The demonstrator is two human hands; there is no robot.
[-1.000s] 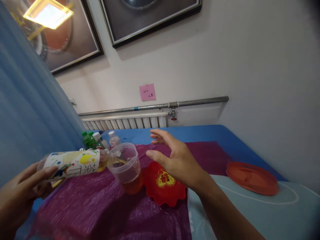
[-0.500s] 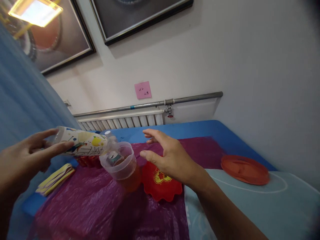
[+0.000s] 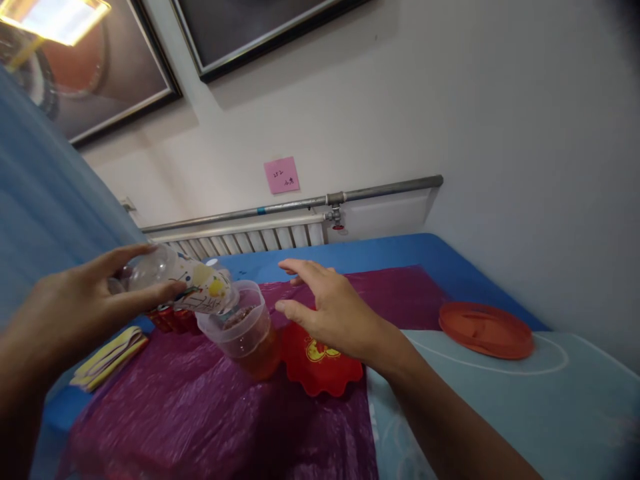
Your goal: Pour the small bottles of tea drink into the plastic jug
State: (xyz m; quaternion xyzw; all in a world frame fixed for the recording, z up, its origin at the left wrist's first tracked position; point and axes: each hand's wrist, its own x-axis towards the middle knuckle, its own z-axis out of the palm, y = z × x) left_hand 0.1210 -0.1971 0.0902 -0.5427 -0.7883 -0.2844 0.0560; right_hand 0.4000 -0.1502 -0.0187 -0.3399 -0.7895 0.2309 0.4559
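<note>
My left hand (image 3: 95, 287) is closed around a clear plastic bottle (image 3: 200, 283) with a white label printed with a yellow fruit. The bottle is tilted, its neck end down inside the mouth of a translucent plastic pitcher (image 3: 250, 333). Brownish-amber liquid with bubbles fills the lower part of the pitcher. My right hand (image 3: 325, 307) hovers just right of the pitcher, thumb and fingers apart, holding nothing. Beneath it lies a red scalloped plate (image 3: 323, 373) with a yellow print, partly hidden by the hand.
Red cans (image 3: 175, 321) stand behind the pitcher on the left, near a folded yellow cloth (image 3: 110, 357). An orange-red round lid (image 3: 487, 330) rests on the light blue mat (image 3: 480, 400) at right. Purple plastic sheeting (image 3: 200, 413) covers the blue table (image 3: 385, 248). A radiator (image 3: 260, 237) lines the wall.
My left hand has risen and shifted right, tipping the bottle more steeply, with its neck deeper in the pitcher. My right hand stays open in nearly the same place.
</note>
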